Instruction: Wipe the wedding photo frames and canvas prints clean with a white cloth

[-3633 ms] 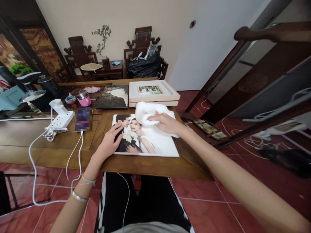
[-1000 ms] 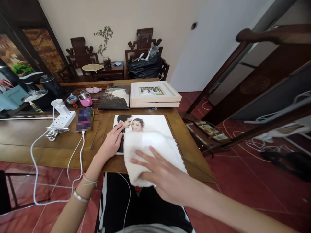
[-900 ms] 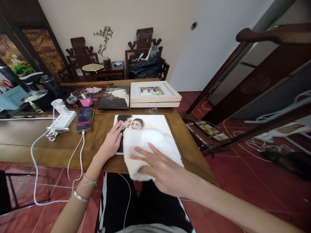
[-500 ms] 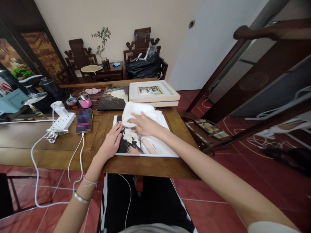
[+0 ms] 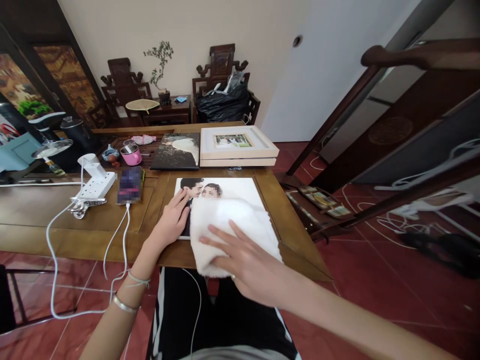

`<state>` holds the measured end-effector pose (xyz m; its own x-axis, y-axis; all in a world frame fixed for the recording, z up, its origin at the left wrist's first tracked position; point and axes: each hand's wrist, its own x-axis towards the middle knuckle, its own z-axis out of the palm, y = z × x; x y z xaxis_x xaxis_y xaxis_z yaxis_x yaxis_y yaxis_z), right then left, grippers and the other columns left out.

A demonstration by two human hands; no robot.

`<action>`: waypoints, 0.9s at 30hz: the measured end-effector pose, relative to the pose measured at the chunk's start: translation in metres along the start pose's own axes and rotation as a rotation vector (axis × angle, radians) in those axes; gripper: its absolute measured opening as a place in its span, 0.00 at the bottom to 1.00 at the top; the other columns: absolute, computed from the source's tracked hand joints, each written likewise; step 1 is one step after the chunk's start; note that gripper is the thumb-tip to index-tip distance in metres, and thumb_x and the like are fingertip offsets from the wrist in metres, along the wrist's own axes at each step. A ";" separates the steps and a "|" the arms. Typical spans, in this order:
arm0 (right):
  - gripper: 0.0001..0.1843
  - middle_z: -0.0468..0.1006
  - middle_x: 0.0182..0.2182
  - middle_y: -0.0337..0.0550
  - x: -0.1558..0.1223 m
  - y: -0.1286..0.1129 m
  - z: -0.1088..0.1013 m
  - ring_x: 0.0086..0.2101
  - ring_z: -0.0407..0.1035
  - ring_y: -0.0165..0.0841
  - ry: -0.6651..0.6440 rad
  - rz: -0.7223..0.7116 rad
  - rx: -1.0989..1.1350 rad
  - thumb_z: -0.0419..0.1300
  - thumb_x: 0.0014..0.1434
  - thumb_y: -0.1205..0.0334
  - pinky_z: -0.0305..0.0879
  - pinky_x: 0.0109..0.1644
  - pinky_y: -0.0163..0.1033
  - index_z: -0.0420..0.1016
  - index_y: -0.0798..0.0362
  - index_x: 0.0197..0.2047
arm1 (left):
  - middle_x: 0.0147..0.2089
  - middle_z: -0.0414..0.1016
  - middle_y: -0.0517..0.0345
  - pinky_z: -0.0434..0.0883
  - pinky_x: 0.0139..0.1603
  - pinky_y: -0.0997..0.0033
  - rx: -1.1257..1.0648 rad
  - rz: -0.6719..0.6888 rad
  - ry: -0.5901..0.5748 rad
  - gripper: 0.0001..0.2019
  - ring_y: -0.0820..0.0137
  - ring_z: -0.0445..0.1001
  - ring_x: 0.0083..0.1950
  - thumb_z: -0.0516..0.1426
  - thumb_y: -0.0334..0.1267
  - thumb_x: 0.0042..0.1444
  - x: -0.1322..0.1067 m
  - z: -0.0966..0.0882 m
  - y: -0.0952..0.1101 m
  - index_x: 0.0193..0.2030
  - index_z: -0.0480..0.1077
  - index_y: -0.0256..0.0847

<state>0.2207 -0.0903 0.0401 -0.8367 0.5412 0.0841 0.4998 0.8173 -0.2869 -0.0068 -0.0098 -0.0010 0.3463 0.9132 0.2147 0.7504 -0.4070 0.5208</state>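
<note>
A photo panel [image 5: 228, 182] showing two people lies flat near the table's front edge. My left hand [image 5: 173, 217] rests on its left side, fingers stretched flat and holding nothing. My right hand [image 5: 243, 262] has a folded white towel [image 5: 232, 215] under its partly spread fingers, with the thumb against the near fold. The towel covers most of the panel's lower and right part and overhangs the front edge of the table.
Behind the panel lie a dark photo panel [image 5: 178, 151] and a light wooden picture frame [image 5: 240, 145]. To the left are a phone [image 5: 129, 185] on a cable, a white power strip [image 5: 99, 185] and a pink cup [image 5: 131, 155]. A dark wooden chair [image 5: 337, 135] stands right.
My right hand has moved the towel from the panel's upper part toward me, over its front edge. The two faces in the photo now show. My left hand has stayed nearly in place.
</note>
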 end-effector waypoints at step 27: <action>0.29 0.61 0.64 0.44 0.033 0.011 -0.002 0.66 0.43 0.47 -0.035 -0.093 -0.027 0.48 0.48 0.81 0.41 0.64 0.68 0.75 0.52 0.49 | 0.72 0.47 0.47 0.46 0.71 0.56 -0.181 0.018 0.154 0.32 0.62 0.46 0.72 0.35 0.53 0.66 -0.005 -0.002 0.002 0.69 0.48 0.34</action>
<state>0.1988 -0.0635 0.0413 -0.8870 0.4555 0.0761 0.4247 0.8692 -0.2533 -0.0078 -0.0150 0.0003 0.2583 0.9036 0.3417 0.6271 -0.4258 0.6522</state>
